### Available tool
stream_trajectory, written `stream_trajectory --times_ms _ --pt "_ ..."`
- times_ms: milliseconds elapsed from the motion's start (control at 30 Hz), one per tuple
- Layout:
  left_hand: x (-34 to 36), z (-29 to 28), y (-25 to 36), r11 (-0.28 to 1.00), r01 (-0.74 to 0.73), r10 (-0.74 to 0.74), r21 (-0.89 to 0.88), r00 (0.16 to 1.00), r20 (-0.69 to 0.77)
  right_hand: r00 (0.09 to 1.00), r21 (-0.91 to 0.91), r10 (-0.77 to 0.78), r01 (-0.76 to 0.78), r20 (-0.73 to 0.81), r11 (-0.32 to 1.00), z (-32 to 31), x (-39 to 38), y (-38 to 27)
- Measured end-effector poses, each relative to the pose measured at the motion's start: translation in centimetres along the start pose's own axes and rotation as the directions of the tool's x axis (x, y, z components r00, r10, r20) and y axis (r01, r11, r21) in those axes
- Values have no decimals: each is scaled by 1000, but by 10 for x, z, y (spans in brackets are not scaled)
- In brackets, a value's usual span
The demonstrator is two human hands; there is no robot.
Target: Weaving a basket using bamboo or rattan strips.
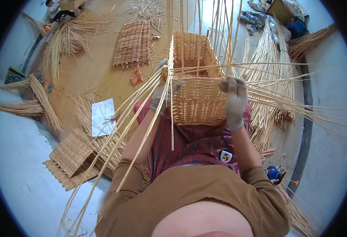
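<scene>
A half-woven rectangular wicker basket (199, 98) rests on my lap, its near wall facing me and its inside showing beyond. Long upright strands (199, 23) rise from its far part, and loose ones fan out to both sides. My left hand (163, 96), in a grey work glove, is closed round the basket's left corner, thumb on the near wall. At the right end of the near rim, my gloved right hand (235, 100) has its fingers bent over the edge, closed on a wicker strand; the fingertips are partly hidden.
Woven panels (132, 43) lie on the floor ahead, others (72, 152) at left. Bundles of strands (276, 71) spread at right and far left (67, 43). A white paper sheet (103, 117) and a red cord loop (136, 75) lie left. Another person (55, 10) sits at the far left.
</scene>
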State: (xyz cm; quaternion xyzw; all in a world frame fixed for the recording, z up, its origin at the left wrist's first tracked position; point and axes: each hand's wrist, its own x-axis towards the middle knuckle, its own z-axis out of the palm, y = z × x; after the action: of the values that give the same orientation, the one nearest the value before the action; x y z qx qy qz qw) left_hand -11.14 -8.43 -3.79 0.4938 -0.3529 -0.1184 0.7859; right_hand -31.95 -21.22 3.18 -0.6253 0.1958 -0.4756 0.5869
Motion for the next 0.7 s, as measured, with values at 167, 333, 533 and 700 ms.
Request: stream_trajectory --times_ms 167,333,533,700 --pt "2 -4 -4 999 33 -33 -33 999 -20 987 -119 156 -150 45 981 20 -7 -25" --pt "4 5 7 987 113 -120 -118 991 -55 880 -442 -218 410 422 798 73 90 -23" --pt "6 1 2 988 151 -148 18 982 -114 953 -879 59 248 296 407 172 145 -38" --pt "3 -6 -8 985 175 -175 15 985 14 955 -584 -201 293 219 757 114 109 -22"
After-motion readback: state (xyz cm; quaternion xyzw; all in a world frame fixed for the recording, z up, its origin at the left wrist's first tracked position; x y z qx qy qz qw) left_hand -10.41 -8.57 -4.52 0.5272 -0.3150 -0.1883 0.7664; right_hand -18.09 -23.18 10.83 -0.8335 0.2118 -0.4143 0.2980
